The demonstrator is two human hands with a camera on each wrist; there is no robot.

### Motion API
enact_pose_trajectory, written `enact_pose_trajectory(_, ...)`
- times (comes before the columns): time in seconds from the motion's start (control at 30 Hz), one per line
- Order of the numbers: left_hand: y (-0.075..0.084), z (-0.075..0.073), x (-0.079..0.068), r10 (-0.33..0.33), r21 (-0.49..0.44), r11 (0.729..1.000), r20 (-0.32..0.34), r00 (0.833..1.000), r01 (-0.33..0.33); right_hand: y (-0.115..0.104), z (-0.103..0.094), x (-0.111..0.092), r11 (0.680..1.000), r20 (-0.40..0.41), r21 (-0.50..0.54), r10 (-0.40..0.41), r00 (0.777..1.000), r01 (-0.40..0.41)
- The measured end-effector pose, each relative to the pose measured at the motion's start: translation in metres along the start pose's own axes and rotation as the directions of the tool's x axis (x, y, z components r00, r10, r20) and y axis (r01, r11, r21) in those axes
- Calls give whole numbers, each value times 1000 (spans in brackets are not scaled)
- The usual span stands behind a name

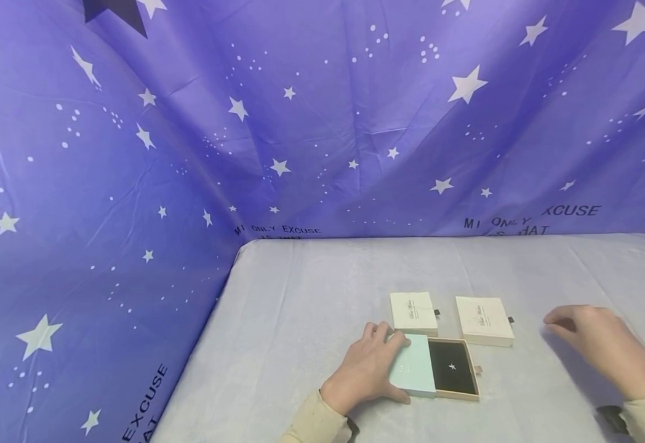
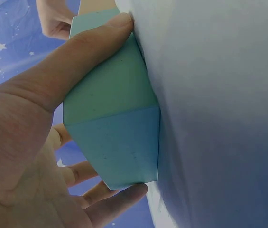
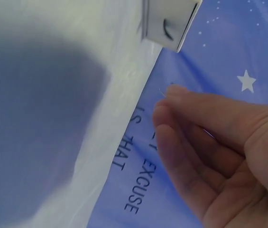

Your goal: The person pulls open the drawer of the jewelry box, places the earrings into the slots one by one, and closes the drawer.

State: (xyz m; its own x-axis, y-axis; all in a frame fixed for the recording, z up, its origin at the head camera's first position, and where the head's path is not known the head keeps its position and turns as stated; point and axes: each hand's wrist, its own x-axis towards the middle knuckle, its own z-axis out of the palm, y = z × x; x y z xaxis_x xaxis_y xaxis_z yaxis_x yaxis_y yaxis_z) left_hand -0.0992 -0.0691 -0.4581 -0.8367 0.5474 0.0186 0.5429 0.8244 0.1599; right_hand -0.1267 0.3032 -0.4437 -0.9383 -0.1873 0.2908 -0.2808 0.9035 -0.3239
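Note:
My left hand point(image 1: 368, 368) grips the mint-green sleeve point(image 1: 414, 369) of a small drawer-style jewellery box, thumb along the near side and fingers around the far side. Its tray point(image 1: 473, 370) is pulled out to the right, showing a black insert point(image 1: 451, 360) with a small silver star-shaped piece point(image 1: 452, 367) on it. Off to the right, my right hand point(image 1: 596, 338) is raised above the cloth, thumb and index fingertips together. A thin curved wire-like piece point(image 3: 161, 92) shows at those fingertips in the right wrist view; its kind is too small to tell.
Two cream jewellery boxes with dark pull tabs lie behind the green one: a left box point(image 1: 411, 311) close to my left fingers and a right box point(image 1: 483, 319). Pale cloth point(image 1: 300, 295) covers the table. A purple star-print curtain point(image 1: 322, 123) hangs behind and left.

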Motion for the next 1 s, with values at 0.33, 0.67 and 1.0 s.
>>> enact_pose_trajectory(0.33,0,-2,-1,9,1,1000,-12,1000,-9,-19,9,0,997,-21,29,-65,998,66)
enact_pose_trajectory(0.67,0,0,0,13,1,1000,-18,1000,-13,-40,12,1,994,29,66,-84,996,82)
enact_pose_trajectory(1.0,-1,0,0,16,1,1000,-18,1000,-16,-49,11,1,994,98,96,-53,994,43)
